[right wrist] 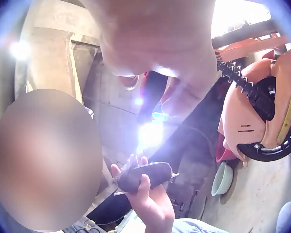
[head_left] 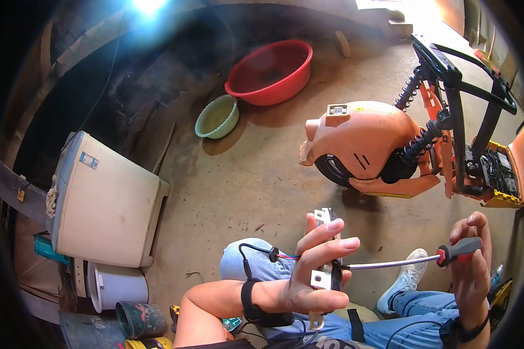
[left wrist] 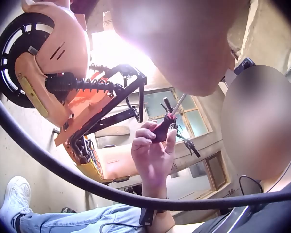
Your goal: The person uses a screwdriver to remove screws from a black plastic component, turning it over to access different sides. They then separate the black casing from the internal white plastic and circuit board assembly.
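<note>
My left hand (head_left: 304, 286) holds a dark oblong part with metal brackets (head_left: 321, 280), its fingers spread across it. The right wrist view shows the part's rounded dark face (right wrist: 148, 176) against that hand's fingers. A black cable with a rubber grommet (head_left: 273, 254) and thin coloured wires runs to it. In my right hand (head_left: 474, 276) is a screwdriver (head_left: 460, 251) with a red and grey handle, gripped between thumb and fingers. Its long shaft points left, with the tip right at the bracketed part. The left wrist view also shows the screwdriver's handle in the right hand's fingers.
A partly dismantled orange scooter (head_left: 367, 139) stands ahead on the right. Farther back are a red basin (head_left: 297, 81) and a pale green basin (head_left: 222, 125). A large off-white box (head_left: 108, 203), a white bucket (head_left: 122, 288) and dark pots (head_left: 140, 320) line the left side.
</note>
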`<state>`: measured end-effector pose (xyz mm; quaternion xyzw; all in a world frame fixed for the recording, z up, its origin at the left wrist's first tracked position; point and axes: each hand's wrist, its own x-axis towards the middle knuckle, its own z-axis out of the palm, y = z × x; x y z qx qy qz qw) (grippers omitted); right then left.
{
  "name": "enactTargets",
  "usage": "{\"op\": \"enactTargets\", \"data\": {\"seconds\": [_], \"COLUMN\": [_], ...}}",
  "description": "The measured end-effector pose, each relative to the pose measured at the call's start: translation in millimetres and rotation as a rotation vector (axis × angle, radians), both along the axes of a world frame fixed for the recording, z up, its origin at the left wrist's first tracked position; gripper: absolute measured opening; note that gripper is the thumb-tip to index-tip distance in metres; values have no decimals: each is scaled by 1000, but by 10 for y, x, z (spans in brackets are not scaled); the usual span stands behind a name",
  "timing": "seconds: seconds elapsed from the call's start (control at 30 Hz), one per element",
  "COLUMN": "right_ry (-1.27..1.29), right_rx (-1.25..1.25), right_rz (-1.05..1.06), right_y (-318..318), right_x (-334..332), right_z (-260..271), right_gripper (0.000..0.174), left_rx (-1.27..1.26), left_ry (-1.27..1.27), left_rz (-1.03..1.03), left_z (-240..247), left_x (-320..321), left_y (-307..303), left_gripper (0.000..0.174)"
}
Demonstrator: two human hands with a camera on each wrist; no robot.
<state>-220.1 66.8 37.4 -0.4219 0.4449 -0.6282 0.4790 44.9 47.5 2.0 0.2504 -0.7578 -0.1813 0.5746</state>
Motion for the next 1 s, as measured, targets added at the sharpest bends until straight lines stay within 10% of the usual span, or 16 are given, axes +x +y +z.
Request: {"op": "enactTargets", "data": {"seconds": [1.0], "right_ry": [1], "right_rx": [104], "right_rz": [136], "right_y": [11], "right_x": [-115], "right_z": [43], "right_gripper": [68], "left_rx": [-41], "left_ry": [-57], "left_rz": [35], "left_z": [-52], "left_x": [29], "left_y": [51], "left_gripper": [76]}}
